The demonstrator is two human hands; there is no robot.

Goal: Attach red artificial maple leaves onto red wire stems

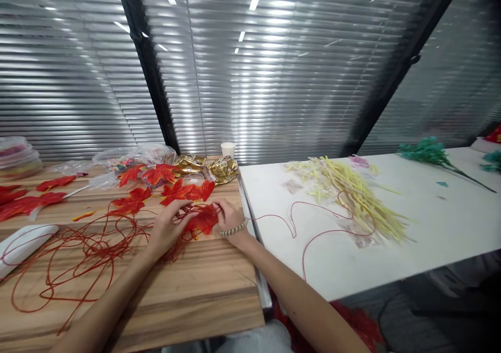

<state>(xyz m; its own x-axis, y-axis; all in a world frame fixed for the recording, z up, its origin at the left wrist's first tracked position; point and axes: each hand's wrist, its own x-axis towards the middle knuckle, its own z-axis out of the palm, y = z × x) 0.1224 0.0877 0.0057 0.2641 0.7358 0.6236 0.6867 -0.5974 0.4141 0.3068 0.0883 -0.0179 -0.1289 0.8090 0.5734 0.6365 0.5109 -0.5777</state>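
Near the right edge of the wooden table (195, 290), as the head camera shows it, two bare hands are at work with a red leaf (205, 221) and thin red string (102, 250). The leaf sits between the hands, with bits of string around it. The left hand (167, 227) is curved, with a gap between thumb and fingers where some string runs; I cannot tell if it grips. The right hand (230, 220) has its fingertips bent in at the leaf's right side; I cannot tell if they pinch leaf, string or nothing.

The work looks only part way along to me. One leaf is at the hands, but most of the string lies in a loose heap toward the table's left edge. More red leaves (131, 201) lie toward the far edge, apart from the hands. On the white table (274, 259), a long bit of string loops by some yellow strands (364, 207).

Fingers hide where leaf and string meet, so I can't see any knot. One string goes out of sight by the right arm. A white thing (29, 243) is cut off at the left. Red stuff (356, 319) below the white table's near edge is too dark to name.
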